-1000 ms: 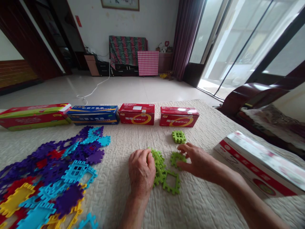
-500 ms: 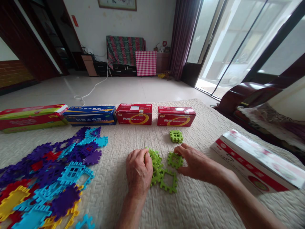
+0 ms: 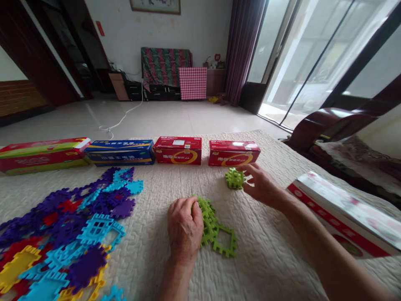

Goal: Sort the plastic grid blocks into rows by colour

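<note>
My left hand (image 3: 185, 225) lies curled against the left side of a small heap of green interlocking building tiles (image 3: 208, 221), with its fingertips hidden behind the knuckles. A hollow square green frame tile (image 3: 224, 241) touches the heap's lower right. Farther forward, my right hand (image 3: 261, 184) grips a green building tile by its right edge, thumb and fingers around it. That tile is at a small stack of green tiles (image 3: 234, 179); whether it rests fully on the stack I cannot tell.
Purple, blue, red and yellow tiles (image 3: 67, 234) are spread at the left. A red-green box (image 3: 44, 155), a blue box (image 3: 120, 152) and two red boxes (image 3: 177, 151) line the back. A white-red box (image 3: 347, 217) lies at the right on the quilted cover (image 3: 250, 267).
My right hand has moved forward, carrying a green tile from beside the heap to the small stack. My left hand stays at the heap.
</note>
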`<state>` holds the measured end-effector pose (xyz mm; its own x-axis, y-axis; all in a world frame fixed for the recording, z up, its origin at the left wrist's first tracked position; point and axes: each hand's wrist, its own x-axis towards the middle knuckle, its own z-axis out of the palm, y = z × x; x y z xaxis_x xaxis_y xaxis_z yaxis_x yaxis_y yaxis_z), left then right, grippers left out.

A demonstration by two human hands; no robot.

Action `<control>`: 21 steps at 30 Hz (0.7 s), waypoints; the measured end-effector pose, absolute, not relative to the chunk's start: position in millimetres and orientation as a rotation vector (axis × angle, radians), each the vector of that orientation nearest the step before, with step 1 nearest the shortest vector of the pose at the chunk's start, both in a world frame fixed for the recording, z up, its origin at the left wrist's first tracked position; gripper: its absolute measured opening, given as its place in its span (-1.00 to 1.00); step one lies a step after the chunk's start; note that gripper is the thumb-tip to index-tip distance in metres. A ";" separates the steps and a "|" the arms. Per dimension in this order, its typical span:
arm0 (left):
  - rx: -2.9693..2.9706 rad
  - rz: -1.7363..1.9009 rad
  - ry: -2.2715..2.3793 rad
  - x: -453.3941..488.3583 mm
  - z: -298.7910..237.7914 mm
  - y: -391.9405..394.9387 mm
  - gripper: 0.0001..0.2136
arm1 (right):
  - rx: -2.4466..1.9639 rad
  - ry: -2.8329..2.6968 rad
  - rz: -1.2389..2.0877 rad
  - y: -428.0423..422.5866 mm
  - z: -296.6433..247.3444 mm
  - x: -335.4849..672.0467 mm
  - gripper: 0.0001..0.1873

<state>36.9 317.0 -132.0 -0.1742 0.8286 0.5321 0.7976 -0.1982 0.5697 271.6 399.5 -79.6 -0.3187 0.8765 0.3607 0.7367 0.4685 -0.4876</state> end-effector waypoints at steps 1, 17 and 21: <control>1.992 1.336 1.967 36.8 -132.1 317.1 -0.83 | -1.333 -2.119 0.297 404.8 -83.3 272.1 -0.58; 1.993 1.334 1.960 37.2 -132.3 317.5 -0.83 | -1.272 -2.120 0.109 410.6 -99.0 273.4 -0.52; 1.977 1.341 1.962 37.7 -133.3 318.4 -0.83 | -1.198 -2.125 0.058 404.5 -96.7 263.6 -0.48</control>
